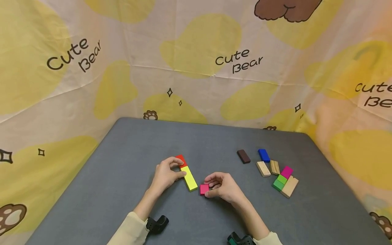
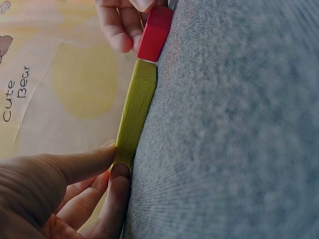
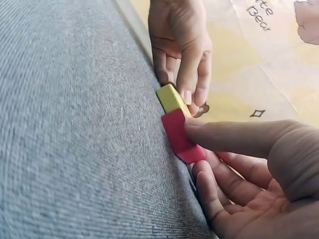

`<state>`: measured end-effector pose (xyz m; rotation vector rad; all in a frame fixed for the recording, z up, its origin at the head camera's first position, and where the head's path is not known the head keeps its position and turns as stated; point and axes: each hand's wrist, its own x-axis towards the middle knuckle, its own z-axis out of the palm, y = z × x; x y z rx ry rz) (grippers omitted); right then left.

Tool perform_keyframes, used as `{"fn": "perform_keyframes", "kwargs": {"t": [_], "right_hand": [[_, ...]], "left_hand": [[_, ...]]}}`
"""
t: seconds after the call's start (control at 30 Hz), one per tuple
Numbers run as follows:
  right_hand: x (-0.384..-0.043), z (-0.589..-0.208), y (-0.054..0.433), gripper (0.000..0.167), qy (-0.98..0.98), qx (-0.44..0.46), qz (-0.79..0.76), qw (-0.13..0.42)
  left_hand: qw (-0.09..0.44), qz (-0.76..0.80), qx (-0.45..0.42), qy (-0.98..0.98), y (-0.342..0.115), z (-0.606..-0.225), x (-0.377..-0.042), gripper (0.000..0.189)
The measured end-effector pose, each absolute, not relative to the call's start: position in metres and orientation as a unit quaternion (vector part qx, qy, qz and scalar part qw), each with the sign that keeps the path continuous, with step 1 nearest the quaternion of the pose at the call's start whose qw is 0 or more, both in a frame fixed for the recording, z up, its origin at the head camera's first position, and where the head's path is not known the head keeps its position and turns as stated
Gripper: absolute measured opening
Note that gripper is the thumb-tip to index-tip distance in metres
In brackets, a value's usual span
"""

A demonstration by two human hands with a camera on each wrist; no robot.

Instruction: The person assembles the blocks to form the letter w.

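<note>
A long yellow block point(image 1: 190, 179) lies on the table, end to end with a red block point(image 1: 182, 159) at its far end. My left hand point(image 1: 166, 175) grips this pair near their join, the thumb on the yellow block and a finger over the red one. In the left wrist view the left hand hides the red block. My right hand point(image 1: 225, 187) pinches a small pink block point(image 1: 204, 189) between thumb and fingers, beside the near end of the yellow block. From the right wrist, the pink block point(image 3: 180, 134) overlaps the yellow block's end point(image 3: 170, 98).
To the right lie a dark brown block point(image 1: 243, 156), a blue block point(image 1: 264, 155) and two wooden blocks point(image 1: 263, 169). A magenta block point(image 1: 287, 172), green blocks point(image 1: 279, 182) and a pale wooden block point(image 1: 289, 187) sit close together. Patterned cloth point(image 1: 196, 85) rises behind the grey table point(image 1: 137, 143).
</note>
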<state>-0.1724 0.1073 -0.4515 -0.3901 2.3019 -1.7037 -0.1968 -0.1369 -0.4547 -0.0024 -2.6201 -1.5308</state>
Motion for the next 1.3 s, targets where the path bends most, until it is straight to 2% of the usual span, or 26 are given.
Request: {"fn": "perform_keyframes", "kwargs": {"t": [0.3,1.3], "right_hand": [[-0.1737,-0.4508,0.1073,0.038,0.79,-0.156,-0.575,0.146],[-0.1761,-0.4559,0.1054,0.037,0.805,-0.169,-0.551,0.142]], "left_hand": [[0.048,-0.523,-0.002,-0.851,-0.1359,-0.4542,-0.1967,0.034],[0.045,-0.523,0.0,-0.851,-0.136,-0.4547,-0.1978,0.035]]}}
